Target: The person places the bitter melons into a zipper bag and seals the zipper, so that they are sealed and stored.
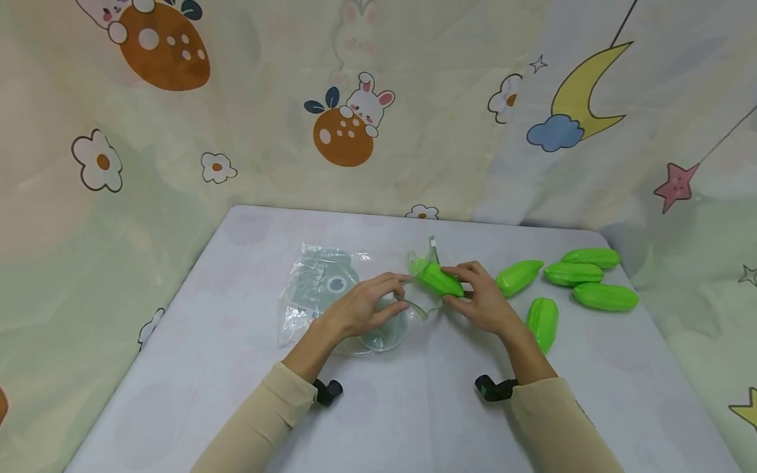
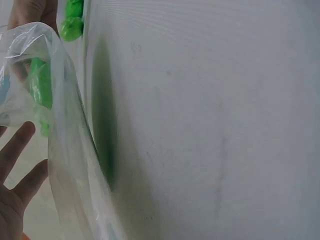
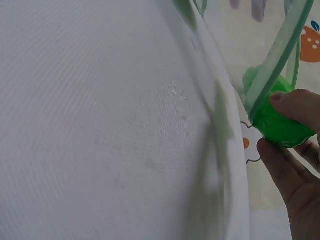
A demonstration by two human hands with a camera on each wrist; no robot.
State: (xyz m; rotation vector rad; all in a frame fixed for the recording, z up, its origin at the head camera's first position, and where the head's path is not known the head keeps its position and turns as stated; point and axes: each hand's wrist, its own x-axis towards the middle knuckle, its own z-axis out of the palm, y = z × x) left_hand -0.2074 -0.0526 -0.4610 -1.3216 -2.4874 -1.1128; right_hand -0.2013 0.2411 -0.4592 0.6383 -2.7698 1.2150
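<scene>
My right hand (image 1: pixel 481 299) pinches a bright green, ridged star fruit (image 1: pixel 439 279) between thumb and fingers, its far end inside the mouth of a clear plastic zip bag (image 1: pixel 307 289). The bag has a pale green print and a green strip along its opening (image 3: pixel 282 55). At the left side of that opening, my left hand (image 1: pixel 369 305) holds its fingers and thumb spread apart, touching the plastic. In the left wrist view, the star fruit (image 2: pixel 41 82) shows through the film, and the left thumb (image 2: pixel 32 182) lies right at the bag's edge.
Several more green star fruits lie on the right of the white table (image 1: pixel 236 394), the nearest one (image 1: pixel 542 324) beside my right forearm. Another star fruit (image 1: pixel 518 277) lies just beyond the right hand. A patterned cloth (image 1: pixel 414 131) hangs behind the table.
</scene>
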